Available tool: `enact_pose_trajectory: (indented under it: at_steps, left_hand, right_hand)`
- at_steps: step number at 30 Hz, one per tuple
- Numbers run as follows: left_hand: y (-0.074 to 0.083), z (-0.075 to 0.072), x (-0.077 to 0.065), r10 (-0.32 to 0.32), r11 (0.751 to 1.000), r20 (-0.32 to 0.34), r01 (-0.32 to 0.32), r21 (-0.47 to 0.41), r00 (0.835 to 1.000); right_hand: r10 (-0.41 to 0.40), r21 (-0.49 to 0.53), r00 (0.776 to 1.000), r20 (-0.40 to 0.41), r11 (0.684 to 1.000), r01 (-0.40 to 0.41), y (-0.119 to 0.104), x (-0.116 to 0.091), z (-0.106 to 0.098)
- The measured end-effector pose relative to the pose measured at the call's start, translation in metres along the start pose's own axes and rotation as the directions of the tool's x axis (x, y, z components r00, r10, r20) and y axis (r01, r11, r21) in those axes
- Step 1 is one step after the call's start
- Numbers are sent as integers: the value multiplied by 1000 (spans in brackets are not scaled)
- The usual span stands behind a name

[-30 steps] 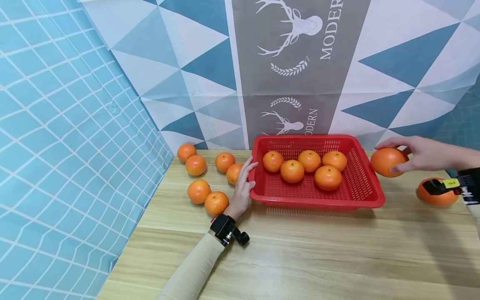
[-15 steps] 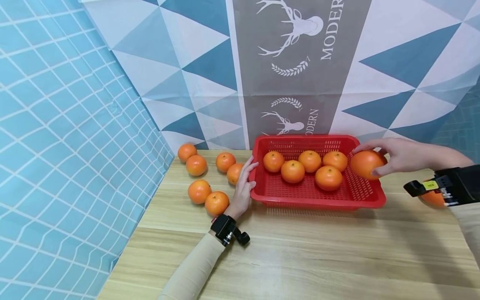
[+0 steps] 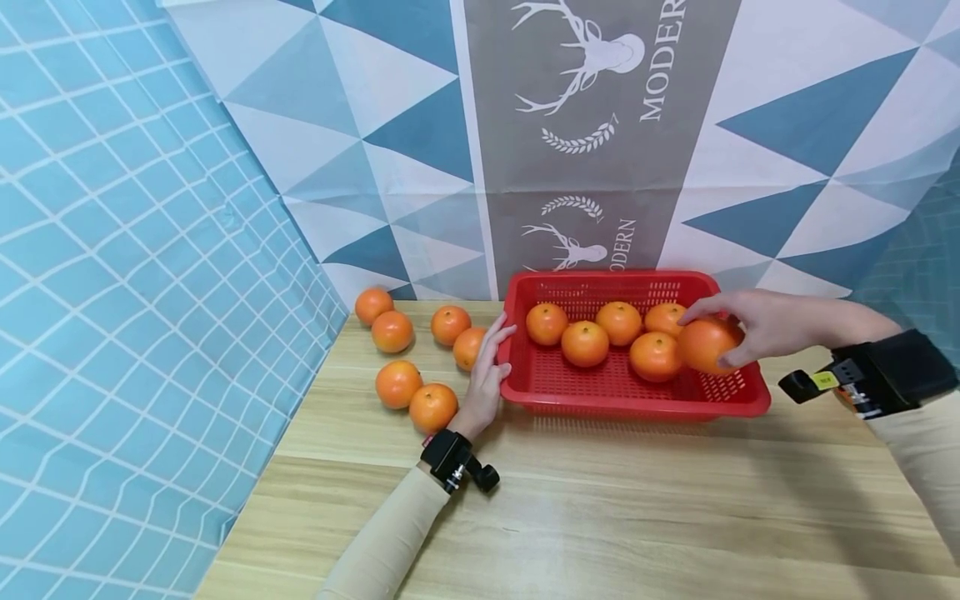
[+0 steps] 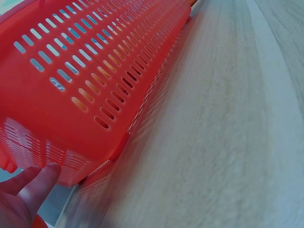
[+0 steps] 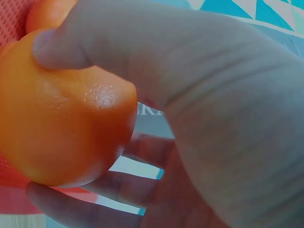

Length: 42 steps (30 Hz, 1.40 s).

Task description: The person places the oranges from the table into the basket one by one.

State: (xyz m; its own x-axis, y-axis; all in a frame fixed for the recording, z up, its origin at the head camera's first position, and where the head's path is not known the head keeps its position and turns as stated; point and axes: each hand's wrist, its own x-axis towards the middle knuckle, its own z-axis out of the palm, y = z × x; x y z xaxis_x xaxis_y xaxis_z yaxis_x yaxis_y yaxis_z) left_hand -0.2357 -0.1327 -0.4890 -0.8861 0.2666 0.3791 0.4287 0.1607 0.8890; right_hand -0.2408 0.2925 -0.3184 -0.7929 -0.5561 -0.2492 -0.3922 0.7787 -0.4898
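Observation:
In the head view my right hand (image 3: 761,325) holds an orange (image 3: 708,346) between thumb and fingers, over the right part of a red plastic basket (image 3: 585,406). The right wrist view shows the thumb on one side of that orange (image 5: 66,123) and the fingers on the other. Several oranges (image 3: 585,343) lie in the basket, mostly in the middle and towards the back. At the basket's left end my left hand (image 3: 486,383) rests with fairly straight fingers against the rim; in the left wrist view its fingertips touch the slotted outer wall (image 4: 61,114).
Several loose oranges (image 3: 399,383) lie on the wooden table (image 3: 600,500) left of the basket. Another orange (image 3: 847,400) is mostly hidden behind the right wrist camera. A patterned cloth (image 3: 405,125) hangs behind, and a blue grid-patterned sheet (image 3: 135,292) borders the left side.
My right hand has carried the orange leftward from beyond the basket's right rim to above its inside, then slightly lower. The left hand and the basket have stayed in place.

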Motion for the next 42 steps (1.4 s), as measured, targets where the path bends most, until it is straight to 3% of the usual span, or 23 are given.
enact_pose_trajectory:
  at_steps: [5,12,23,33,42]
  left_hand:
    - [-1,-1,0,7,1000,6,-7,1,1000]
    - [-6,-2,0,40,999,5,-41,31,999]
    - [-1,0,-1,-9,1000,-4,9,4,1000]
    - [-1,0,-2,-1,1000,-3,1,4,1000]
    - [0,0,-1,5,1000,-8,-5,18,1000]
  right_hand:
    - [29,29,999,43,999,-31,-3,5,7]
    - [58,-6,996,71,998,-57,-4,11,18]
    - [53,-81,991,125,996,-44,-6,20,33]
    - [119,-116,975,188,988,-99,-10,25,37]
    - [119,-118,964,236,989,-93,-10,32,38]
